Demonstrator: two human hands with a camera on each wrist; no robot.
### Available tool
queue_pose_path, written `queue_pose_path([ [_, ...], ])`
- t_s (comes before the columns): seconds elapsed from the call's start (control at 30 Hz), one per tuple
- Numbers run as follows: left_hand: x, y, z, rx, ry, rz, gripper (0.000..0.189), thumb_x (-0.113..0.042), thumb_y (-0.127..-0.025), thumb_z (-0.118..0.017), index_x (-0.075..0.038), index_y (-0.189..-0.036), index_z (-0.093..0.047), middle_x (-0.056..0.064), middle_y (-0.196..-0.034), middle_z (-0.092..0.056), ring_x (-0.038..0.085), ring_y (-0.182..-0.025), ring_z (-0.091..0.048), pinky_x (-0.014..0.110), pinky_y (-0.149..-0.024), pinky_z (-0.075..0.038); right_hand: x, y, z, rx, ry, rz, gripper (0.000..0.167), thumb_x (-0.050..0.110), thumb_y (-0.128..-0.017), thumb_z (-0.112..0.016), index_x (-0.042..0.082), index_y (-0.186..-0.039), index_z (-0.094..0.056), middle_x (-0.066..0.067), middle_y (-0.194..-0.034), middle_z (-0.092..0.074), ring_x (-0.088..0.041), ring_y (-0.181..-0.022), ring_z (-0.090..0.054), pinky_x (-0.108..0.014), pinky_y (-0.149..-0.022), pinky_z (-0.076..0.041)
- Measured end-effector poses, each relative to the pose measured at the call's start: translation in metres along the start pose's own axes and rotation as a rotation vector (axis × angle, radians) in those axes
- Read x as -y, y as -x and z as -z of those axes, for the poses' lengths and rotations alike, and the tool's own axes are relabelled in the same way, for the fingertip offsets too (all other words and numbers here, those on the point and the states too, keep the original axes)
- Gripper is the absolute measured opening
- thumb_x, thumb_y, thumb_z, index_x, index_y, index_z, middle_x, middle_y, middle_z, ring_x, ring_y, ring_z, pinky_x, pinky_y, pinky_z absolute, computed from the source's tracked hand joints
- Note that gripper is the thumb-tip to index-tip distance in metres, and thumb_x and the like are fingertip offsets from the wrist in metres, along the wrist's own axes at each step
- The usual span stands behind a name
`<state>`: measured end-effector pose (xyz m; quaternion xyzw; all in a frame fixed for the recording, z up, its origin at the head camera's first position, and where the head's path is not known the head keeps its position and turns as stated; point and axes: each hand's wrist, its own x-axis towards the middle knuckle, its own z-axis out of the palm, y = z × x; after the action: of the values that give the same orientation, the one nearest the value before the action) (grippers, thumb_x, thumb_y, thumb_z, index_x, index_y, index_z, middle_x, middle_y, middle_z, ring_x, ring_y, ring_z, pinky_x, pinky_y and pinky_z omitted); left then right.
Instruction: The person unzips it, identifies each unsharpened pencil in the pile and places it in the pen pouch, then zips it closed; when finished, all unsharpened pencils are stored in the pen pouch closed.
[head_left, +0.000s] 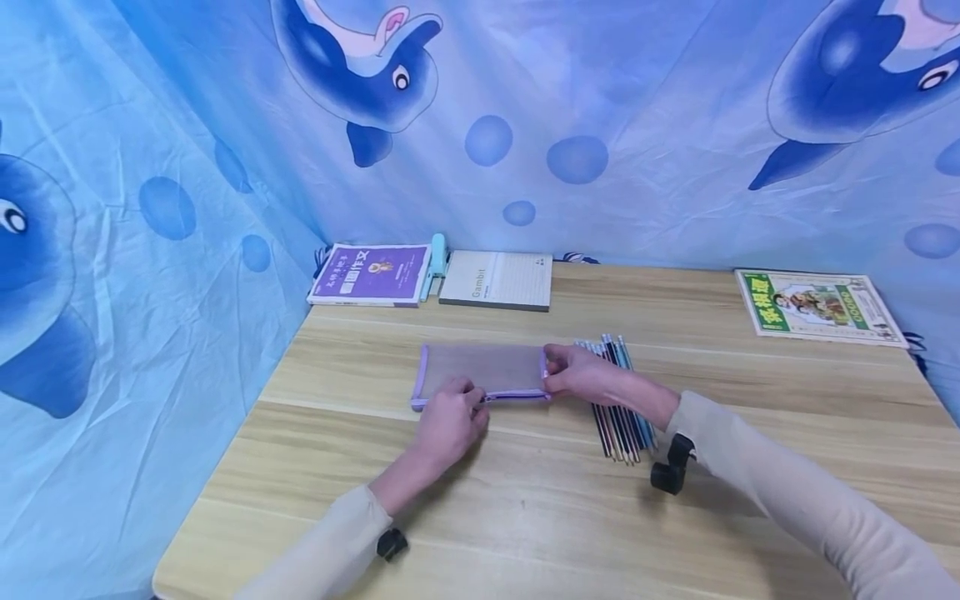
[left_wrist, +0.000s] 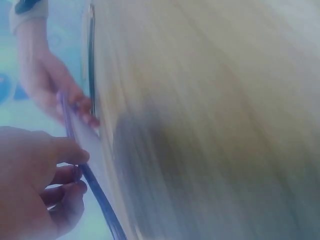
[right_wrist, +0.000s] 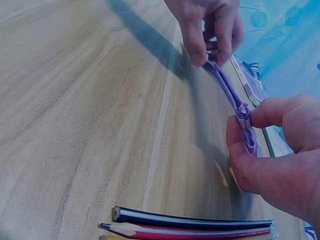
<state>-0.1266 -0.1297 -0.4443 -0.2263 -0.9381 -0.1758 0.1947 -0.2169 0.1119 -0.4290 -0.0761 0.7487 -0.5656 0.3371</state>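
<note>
Clock centred on the pouch, 6 toward the wearer. Zip pouch (head_left: 491, 365), purple-trimmed, see-through, is mid-counter (head_left: 525, 508), zip edge at 6; that edge looks lifted.

Left hand (head_left: 447, 427) at 7: thumb and fingertips pinching the zip edge right by the slider (head_left: 486, 398). Can't tell if it has the pull itself or just the trim. Right hand (head_left: 585, 373) at 3: thumb and fingers grasping the pouch's end. Zip line appears to gap between slider and right hand.

Pencils (head_left: 621, 425) loose in a bunch around 4, partly under the right wrist; contact not clear.

Risks, my read:
- Snag: right-wrist view shows the held end bunched. Slack fabric could jam the slider.
- Slip: thin, limp end. If the right pinch is light and the left pulls hard, the pouch swings round toward 7.
- Scatter: a low right forearm could sweep the pencils; nothing corrals them.

Notepad (head_left: 498, 279) at 12, well apart, no threat.
</note>
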Motion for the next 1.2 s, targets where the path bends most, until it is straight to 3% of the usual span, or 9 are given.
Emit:
queue_pose_path([
  [0.17, 0.022, 0.011, 0.014, -0.048, -0.042, 0.013, 0.022, -0.002, -0.072, -0.086, 0.003, -0.09, -0.075, 0.014, -0.085, -0.066, 0.026, -0.075, -0.062, 0.034, -0.067, -0.062, 0.0, 0.002, 0.003, 0.003, -0.015, -0.002, 0.091, -0.01, -0.082, -0.066, -0.008, -0.155, -0.012, -0.024, -0.13, -0.043, -0.035, -0.119, -0.051, -0.032, -0.093, -0.058],
  [0.4, 0.05, 0.028, 0.034, -0.047, -0.106, 0.063, 0.026, -0.002, -0.07, -0.087, 0.004, -0.092, -0.076, 0.015, -0.083, -0.067, 0.025, -0.068, -0.058, 0.031, -0.058, -0.057, -0.001, 0.005, 0.007, 0.009, -0.04, -0.017, 0.092, -0.009, -0.083, -0.066, -0.005, -0.157, -0.011, -0.027, -0.138, -0.038, -0.037, -0.122, -0.05, -0.033, -0.094, -0.057],
  [0.67, 0.071, 0.044, 0.042, -0.062, -0.162, 0.072, 0.02, -0.003, -0.071, -0.087, 0.0, -0.087, -0.075, 0.016, -0.081, -0.067, 0.027, -0.067, -0.06, 0.034, -0.057, -0.059, 0.001, 0.004, 0.009, -0.004, -0.052, -0.019, 0.09, -0.008, -0.084, -0.065, -0.002, -0.158, -0.013, -0.027, -0.146, -0.035, -0.037, -0.128, -0.047, -0.035, -0.095, -0.057],
  [0.8, 0.069, 0.047, 0.043, -0.016, -0.178, 0.127, 0.025, -0.008, -0.074, -0.086, 0.002, -0.093, -0.075, 0.018, -0.088, -0.068, 0.029, -0.074, -0.061, 0.036, -0.058, -0.061, 0.006, 0.0, 0.007, 0.025, -0.059, -0.01, 0.087, -0.007, -0.085, -0.063, -0.005, -0.157, -0.015, -0.027, -0.143, -0.037, -0.036, -0.126, -0.05, -0.036, -0.097, -0.056],
  [0.9, 0.062, 0.048, 0.042, 0.037, -0.217, 0.186, 0.045, -0.023, -0.075, -0.088, 0.004, -0.107, -0.072, 0.02, -0.097, -0.067, 0.033, -0.082, -0.062, 0.041, -0.061, -0.062, 0.009, -0.003, 0.007, 0.032, -0.069, -0.003, 0.083, -0.008, -0.086, -0.062, -0.008, -0.155, -0.016, -0.026, -0.137, -0.039, -0.035, -0.122, -0.051, -0.037, -0.097, -0.056],
  [0.97, 0.056, 0.045, 0.042, 0.057, -0.227, 0.19, 0.056, -0.033, -0.074, -0.088, 0.002, -0.114, -0.07, 0.02, -0.102, -0.066, 0.034, -0.087, -0.062, 0.044, -0.064, -0.062, 0.01, -0.004, 0.007, 0.037, -0.068, 0.003, 0.08, -0.008, -0.087, -0.06, -0.009, -0.154, -0.018, -0.027, -0.135, -0.04, -0.036, -0.12, -0.052, -0.038, -0.098, -0.056],
  [1.07, 0.043, 0.035, 0.041, 0.074, -0.188, 0.125, 0.058, -0.037, -0.078, -0.085, -0.002, -0.121, -0.069, 0.019, -0.106, -0.065, 0.034, -0.091, -0.061, 0.044, -0.069, -0.061, 0.011, -0.005, 0.008, 0.035, -0.064, 0.002, 0.075, -0.008, -0.089, -0.059, -0.009, -0.153, -0.022, -0.027, -0.135, -0.042, -0.035, -0.119, -0.053, -0.037, -0.098, -0.056],
  [1.2, 0.028, 0.014, 0.03, 0.151, -0.08, -0.027, 0.043, -0.03, -0.082, -0.082, -0.008, -0.118, -0.073, 0.014, -0.103, -0.067, 0.03, -0.09, -0.061, 0.042, -0.072, -0.06, 0.009, -0.004, 0.008, 0.045, -0.063, 0.019, 0.068, -0.008, -0.09, -0.059, -0.011, -0.151, -0.028, -0.03, -0.132, -0.046, -0.034, -0.115, -0.055, -0.036, -0.097, -0.056],
])
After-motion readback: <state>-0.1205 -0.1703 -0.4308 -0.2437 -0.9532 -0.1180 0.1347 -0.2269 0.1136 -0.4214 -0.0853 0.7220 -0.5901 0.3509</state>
